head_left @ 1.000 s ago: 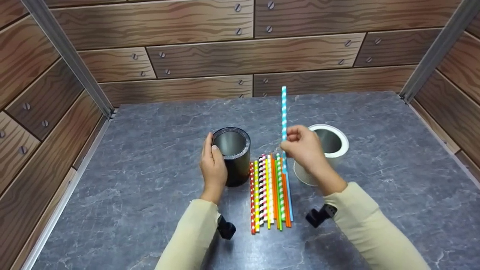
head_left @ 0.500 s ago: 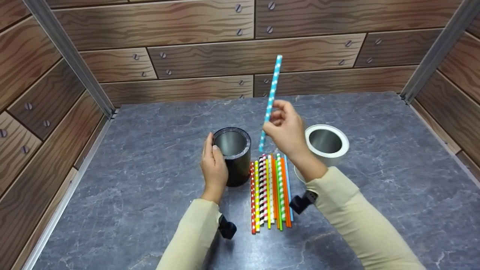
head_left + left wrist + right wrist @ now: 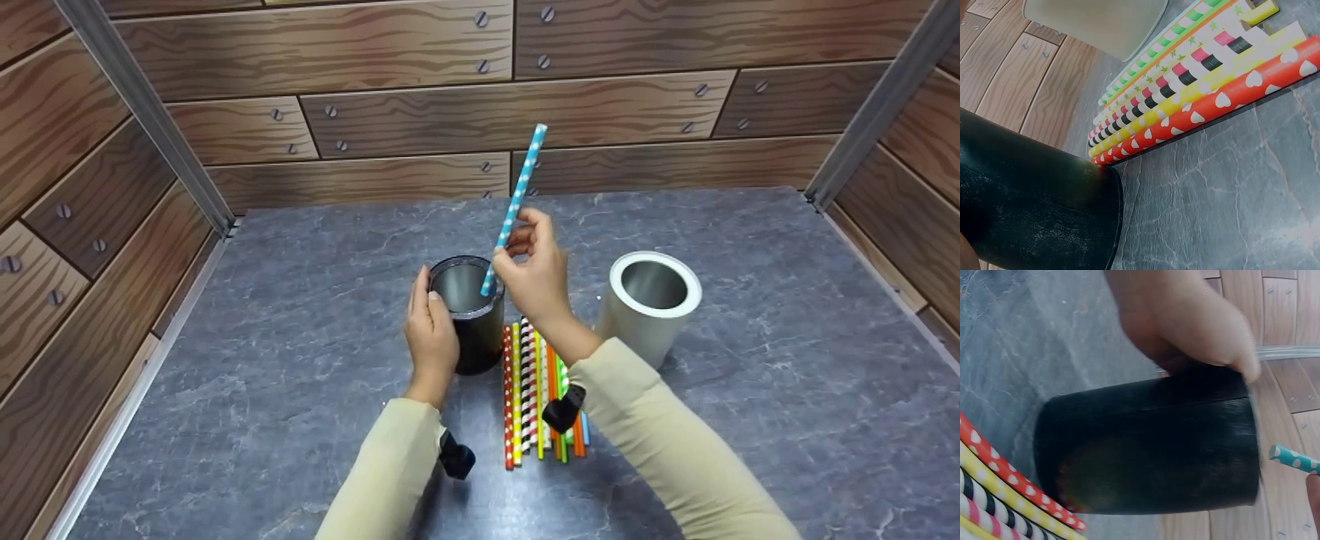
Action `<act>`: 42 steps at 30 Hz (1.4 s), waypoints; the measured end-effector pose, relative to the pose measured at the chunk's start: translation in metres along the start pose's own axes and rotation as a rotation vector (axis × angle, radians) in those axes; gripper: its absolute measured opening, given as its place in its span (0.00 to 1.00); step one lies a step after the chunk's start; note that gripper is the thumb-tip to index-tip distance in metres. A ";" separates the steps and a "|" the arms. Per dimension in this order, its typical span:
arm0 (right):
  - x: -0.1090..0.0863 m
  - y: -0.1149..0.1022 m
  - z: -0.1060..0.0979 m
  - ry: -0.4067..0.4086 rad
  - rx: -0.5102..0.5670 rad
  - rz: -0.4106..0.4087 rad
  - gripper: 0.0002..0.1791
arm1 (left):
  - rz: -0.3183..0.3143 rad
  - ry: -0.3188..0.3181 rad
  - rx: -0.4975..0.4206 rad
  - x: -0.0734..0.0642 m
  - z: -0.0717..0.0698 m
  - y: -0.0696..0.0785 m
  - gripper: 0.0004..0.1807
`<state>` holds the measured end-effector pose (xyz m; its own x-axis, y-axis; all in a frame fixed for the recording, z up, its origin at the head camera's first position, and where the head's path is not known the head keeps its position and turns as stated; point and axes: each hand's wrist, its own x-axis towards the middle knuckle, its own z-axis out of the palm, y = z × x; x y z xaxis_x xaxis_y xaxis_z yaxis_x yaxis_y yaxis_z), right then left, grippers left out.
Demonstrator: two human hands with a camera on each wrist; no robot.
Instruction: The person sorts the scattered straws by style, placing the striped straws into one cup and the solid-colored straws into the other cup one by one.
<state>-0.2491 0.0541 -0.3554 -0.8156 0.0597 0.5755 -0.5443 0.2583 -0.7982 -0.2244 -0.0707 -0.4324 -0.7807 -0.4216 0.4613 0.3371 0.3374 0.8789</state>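
Between thumb and fingertips, my right hand [image 3: 534,270] pinches a blue straw with white dots [image 3: 521,195], tilted with its upper end to the right. Its lower end overlaps the mouth of a black tumbler [image 3: 480,337] in the head view. The right wrist view shows that straw end [image 3: 1292,458] just beyond the tumbler's rim, outside it. My left hand [image 3: 433,337] rests along the left side of the upright tumbler, fingers straight and thumb near the rim. Right of the tumbler lies a row of colourful paper straws [image 3: 527,390], partly hidden by my right forearm.
A white tumbler [image 3: 645,330] with a wide white rim stands upright to the right of the straws. The grey marbled tabletop [image 3: 300,315] is bounded by wood-patterned walls [image 3: 405,120] at the back and sides.
My right hand has lifted the blue dotted straw off the right end of the row and carried it left to the black tumbler's mouth. The left hand has stayed on the tumbler.
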 end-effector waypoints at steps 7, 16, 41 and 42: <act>-0.009 0.014 0.009 -0.004 -0.031 -0.003 0.22 | 0.002 -0.006 0.001 0.000 0.000 0.000 0.23; -0.017 0.024 0.013 -0.019 -0.035 0.022 0.22 | -0.007 -0.012 0.012 -0.001 -0.001 -0.001 0.23; -0.018 0.022 0.011 -0.031 -0.037 0.057 0.20 | -0.004 -0.024 -0.011 0.000 0.000 -0.002 0.23; -0.018 0.022 0.010 -0.027 -0.038 0.056 0.19 | -0.002 -0.021 -0.011 0.000 0.000 -0.002 0.23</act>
<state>-0.2482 0.0487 -0.3850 -0.8500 0.0494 0.5244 -0.4898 0.2920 -0.8215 -0.2248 -0.0713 -0.4342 -0.7923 -0.4040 0.4572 0.3415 0.3273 0.8811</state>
